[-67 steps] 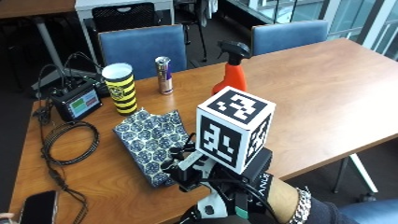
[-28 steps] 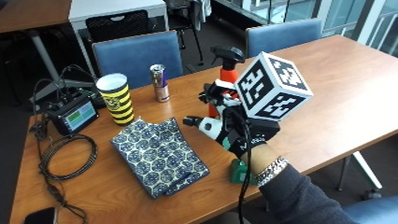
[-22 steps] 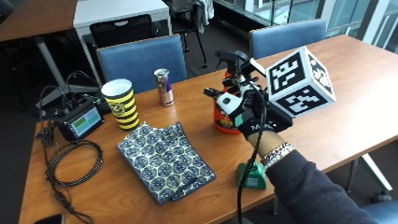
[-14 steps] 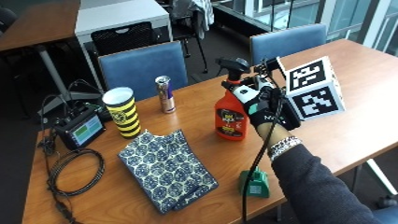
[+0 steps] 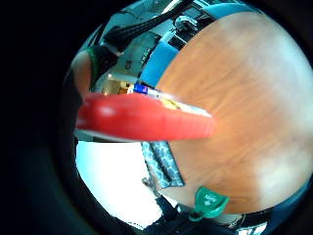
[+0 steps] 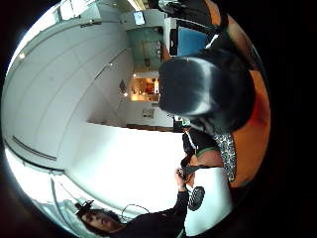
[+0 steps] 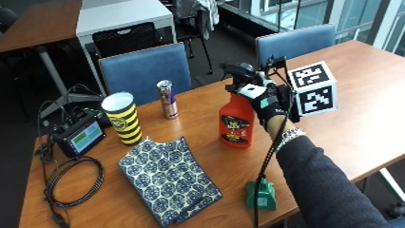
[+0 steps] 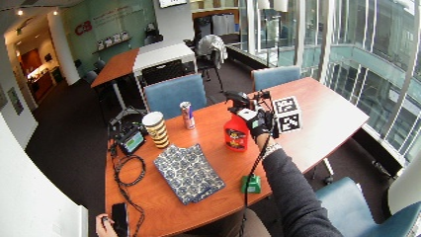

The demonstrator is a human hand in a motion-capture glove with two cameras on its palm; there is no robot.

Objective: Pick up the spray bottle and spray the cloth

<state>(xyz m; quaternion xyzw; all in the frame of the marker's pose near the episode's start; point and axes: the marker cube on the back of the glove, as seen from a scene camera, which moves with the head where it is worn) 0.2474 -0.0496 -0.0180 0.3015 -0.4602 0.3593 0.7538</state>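
my gloved right hand [image 7: 265,102] is at the red plastic spray bottle [image 7: 236,124], standing right of the patterned folded cloth [image 7: 168,178] on the wooden table [image 7: 354,114].

Daylight is pouring in from the tall windows [image 8: 342,44] beside the table [image 7: 354,118], leaving its top evenly lit with soft shadows. In the palm views a white wall [image 6: 119,163] is glaring, and the red bottle [image 5: 146,122] is blurring close to the lens.
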